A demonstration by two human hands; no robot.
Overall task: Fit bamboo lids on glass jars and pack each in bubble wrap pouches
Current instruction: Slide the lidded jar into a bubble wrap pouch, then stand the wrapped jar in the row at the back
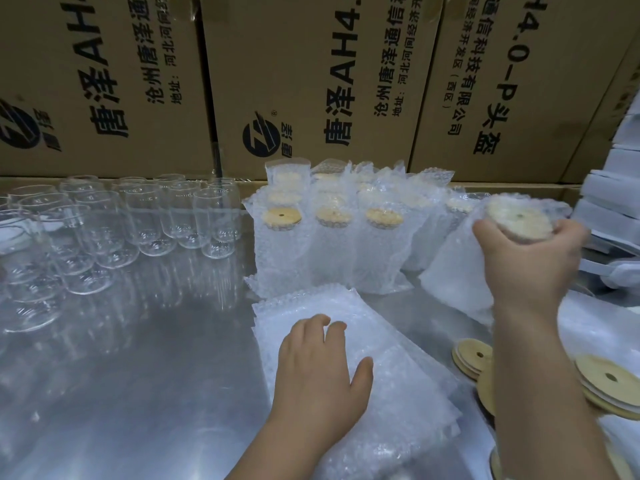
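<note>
My right hand (526, 258) grips the top of a lidded glass jar wrapped in a bubble wrap pouch (460, 268), tilted, at the right end of the packed row. My left hand (318, 368) lies flat with fingers spread on a stack of empty bubble wrap pouches (398, 386) in front of me. Several packed jars with bamboo lids (329, 237) stand upright in rows behind the stack. Bare glass jars (138, 223) stand grouped at the left. Loose bamboo lids (609, 379) lie at the right, partly hidden by my right forearm.
The work surface is a shiny metal table (138, 393). Large cardboard boxes (311, 81) form a wall along the back. White stacked items (616, 202) sit at the far right edge.
</note>
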